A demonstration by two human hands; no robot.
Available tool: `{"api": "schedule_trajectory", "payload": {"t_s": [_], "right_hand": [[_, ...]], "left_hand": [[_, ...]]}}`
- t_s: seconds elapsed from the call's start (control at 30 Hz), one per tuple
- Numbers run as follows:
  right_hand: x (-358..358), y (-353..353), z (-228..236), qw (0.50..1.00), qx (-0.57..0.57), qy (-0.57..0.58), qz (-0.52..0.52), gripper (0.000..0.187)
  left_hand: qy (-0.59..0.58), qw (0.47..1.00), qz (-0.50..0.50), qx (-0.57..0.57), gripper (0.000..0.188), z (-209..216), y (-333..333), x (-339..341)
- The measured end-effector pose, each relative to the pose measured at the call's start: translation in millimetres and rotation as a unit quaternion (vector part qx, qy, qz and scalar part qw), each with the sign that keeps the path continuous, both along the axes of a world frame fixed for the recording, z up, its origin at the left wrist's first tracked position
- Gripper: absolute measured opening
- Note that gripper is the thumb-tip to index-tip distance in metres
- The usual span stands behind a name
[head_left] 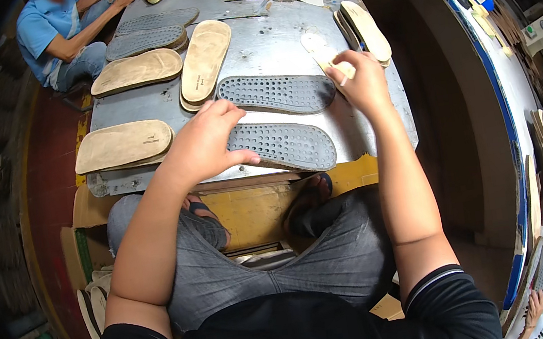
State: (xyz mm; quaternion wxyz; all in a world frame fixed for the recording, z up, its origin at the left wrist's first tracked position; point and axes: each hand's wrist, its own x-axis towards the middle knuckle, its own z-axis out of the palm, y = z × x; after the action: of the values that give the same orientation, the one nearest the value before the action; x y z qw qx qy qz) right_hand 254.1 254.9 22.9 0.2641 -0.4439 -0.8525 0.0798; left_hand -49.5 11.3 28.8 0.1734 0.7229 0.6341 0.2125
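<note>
Two grey insoles (278, 93) with dimpled, hole-dotted faces lie side by side near the table's front edge, soles up. My left hand (203, 144) is at their left ends, fingers and thumb spread apart. Its thumb reaches over the nearer grey insole (285, 145); whether it touches is hard to tell. Right of the farther insole, my right hand (366, 81) is closed in a pinch on a small cream-coloured piece (345, 69). Just beyond that hand, a thin pale sole-shaped sheet (318, 48) lies on the table.
Beige insoles (206, 61) lie in stacks on the metal table (255, 41), to the left and far right. Grey insoles (151, 40) rest farther left. A person in a blue shirt (51, 30) sits at the far left. On the right runs a blue-edged white board (476, 60).
</note>
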Motion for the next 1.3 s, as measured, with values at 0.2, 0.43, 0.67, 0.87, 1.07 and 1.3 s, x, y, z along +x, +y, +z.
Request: {"api": "schedule_trajectory", "payload": {"t_s": [0.2,0.43,0.67,0.87,1.07,1.3], "right_hand": [[77,-1,29,0.929,-0.233,-0.190,-0.217,0.071],[71,20,-10,0.912,-0.332,-0.022,-0.238,0.043],[83,24,-10,0.889,-0.342,0.132,-0.276,0.015],[87,13,19,0.900,-0.366,0.107,-0.214,0.009],[62,-25,42,0.902,-0.427,-0.040,-0.049,0.011],[40,-33,48,0.922,-0.370,0.008,-0.117,0.013]], "left_hand": [[0.022,0.998,-0.052,0.038,0.089,-2,6,-3],[0.031,0.998,-0.044,0.027,0.084,-10,14,12],[0.013,0.994,-0.045,0.101,0.081,-23,14,25],[-0.006,0.997,0.021,0.076,0.088,-21,11,12],[0.000,1.000,0.029,0.002,0.116,-14,-4,5],[-0.040,0.999,0.001,0.007,0.113,6,0,9]]}}
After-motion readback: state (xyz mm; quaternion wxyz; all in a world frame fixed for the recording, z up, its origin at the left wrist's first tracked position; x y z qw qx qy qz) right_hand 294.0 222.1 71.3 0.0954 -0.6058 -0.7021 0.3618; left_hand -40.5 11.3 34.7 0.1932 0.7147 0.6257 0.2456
